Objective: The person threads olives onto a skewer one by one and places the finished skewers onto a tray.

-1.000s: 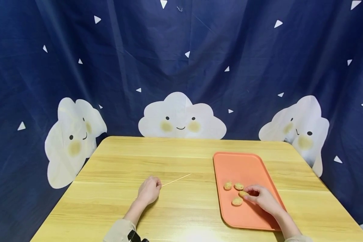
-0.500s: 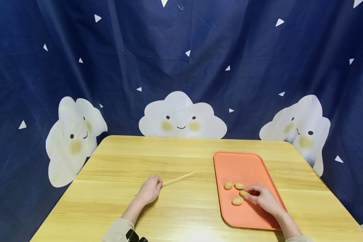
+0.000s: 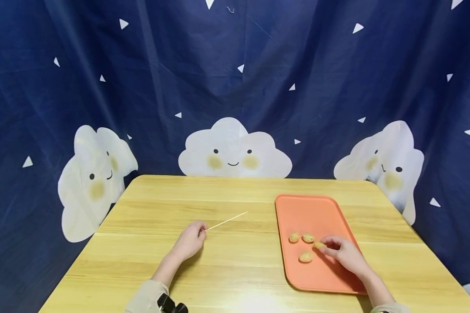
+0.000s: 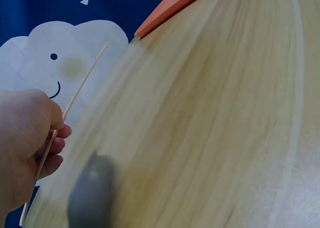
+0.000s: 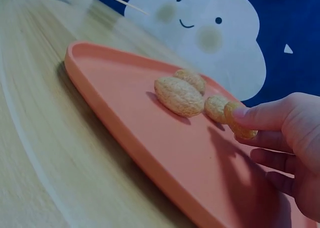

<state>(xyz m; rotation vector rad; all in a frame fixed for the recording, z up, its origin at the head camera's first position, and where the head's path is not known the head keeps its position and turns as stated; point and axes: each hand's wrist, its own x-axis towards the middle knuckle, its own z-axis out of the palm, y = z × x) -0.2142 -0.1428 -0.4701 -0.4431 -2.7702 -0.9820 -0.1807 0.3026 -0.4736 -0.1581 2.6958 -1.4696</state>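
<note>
My left hand (image 3: 189,241) grips a thin bamboo skewer (image 4: 84,82) over the left part of the table. The skewer's thin tip points away to the right, and its other end shows behind the hand in the left wrist view. Over the orange tray (image 3: 309,280), my right hand (image 3: 346,257) pinches an oval golden-brown puffed food piece (image 5: 240,122) between thumb and fingers. It appears lifted a little off the tray. Three similar tan, wrinkled pieces lie on the tray to its left: a near one (image 3: 306,257) and two farther back, one of them (image 3: 294,237) leftmost.
The tray stands on the right side of a light wooden table (image 3: 227,265). A dark blue curtain (image 3: 235,87) with white clouds and triangles hangs behind and beside the table. A black wrist device (image 3: 171,304) sits at the left sleeve.
My left hand has shifted slightly forward and left, and the skewer's tip has swung farther from me. My right hand has moved a little to the right with the pinched piece.
</note>
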